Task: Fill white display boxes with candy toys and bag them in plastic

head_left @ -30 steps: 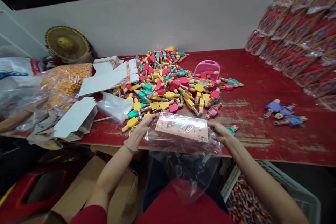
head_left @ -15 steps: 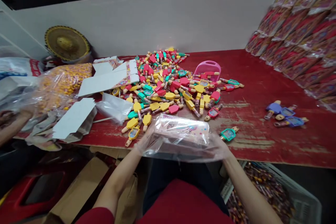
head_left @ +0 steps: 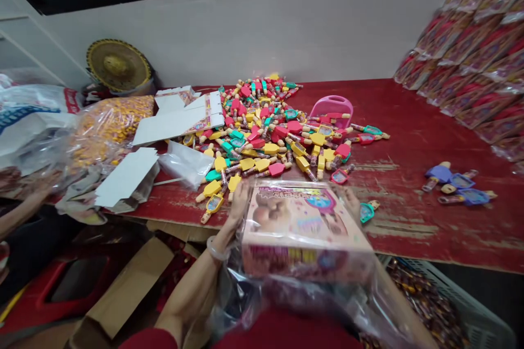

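A pink printed box (head_left: 295, 218) in a clear plastic bag (head_left: 245, 289) is held between my hands at the table's front edge. My left hand (head_left: 240, 204) closes on its left side, with a pale bracelet at the wrist. On the right side, my right hand (head_left: 347, 204) grips the box through the film, partly hidden by it. The bag's loose end hangs toward my red shirt. Just beyond the box lies a heap of yellow, red and green toy-shaped candies (head_left: 266, 131), with a pink plastic piece (head_left: 333, 106) at its right.
On the left are flat white cartons (head_left: 126, 177), a bag of yellow pieces (head_left: 118, 120) and another person's hand (head_left: 47, 185). Purple candies (head_left: 450, 179) lie right; stacked packs (head_left: 470, 65) stand behind them. Below the red table (head_left: 409, 152) is a filled crate (head_left: 483, 305).
The bagged box has tilted and come closer, so its broad printed face and front side now show. The bag's loose end has dropped toward me. The view has shifted slightly left.
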Demonstrator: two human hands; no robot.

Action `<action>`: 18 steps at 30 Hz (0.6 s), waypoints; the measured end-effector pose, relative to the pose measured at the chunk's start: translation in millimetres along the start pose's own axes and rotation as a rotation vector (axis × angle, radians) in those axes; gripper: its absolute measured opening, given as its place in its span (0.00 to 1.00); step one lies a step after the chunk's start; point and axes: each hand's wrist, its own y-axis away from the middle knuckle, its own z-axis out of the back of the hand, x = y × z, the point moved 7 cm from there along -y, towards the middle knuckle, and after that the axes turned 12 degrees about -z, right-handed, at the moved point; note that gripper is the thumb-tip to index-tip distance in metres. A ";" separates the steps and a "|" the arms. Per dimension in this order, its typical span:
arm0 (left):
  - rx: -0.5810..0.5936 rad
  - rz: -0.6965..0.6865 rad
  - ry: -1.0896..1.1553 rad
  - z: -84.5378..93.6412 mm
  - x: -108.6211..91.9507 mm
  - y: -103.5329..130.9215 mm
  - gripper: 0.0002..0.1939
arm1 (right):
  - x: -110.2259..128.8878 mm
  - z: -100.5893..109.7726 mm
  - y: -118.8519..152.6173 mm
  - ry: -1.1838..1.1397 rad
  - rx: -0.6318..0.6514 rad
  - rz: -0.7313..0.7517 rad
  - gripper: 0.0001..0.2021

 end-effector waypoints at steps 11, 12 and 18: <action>0.592 -0.242 -0.396 5.6 -81.5 62.9 0.17 | 73.2 -17.8 115.3 0.909 0.207 0.843 0.09; 0.703 -0.186 -0.559 4.9 -51.7 79.0 0.15 | 39.8 -22.7 115.0 1.038 0.256 0.860 0.10; 0.755 -0.142 -0.772 7.7 54.0 115.4 0.13 | -77.5 -25.2 83.9 1.506 0.293 0.773 0.16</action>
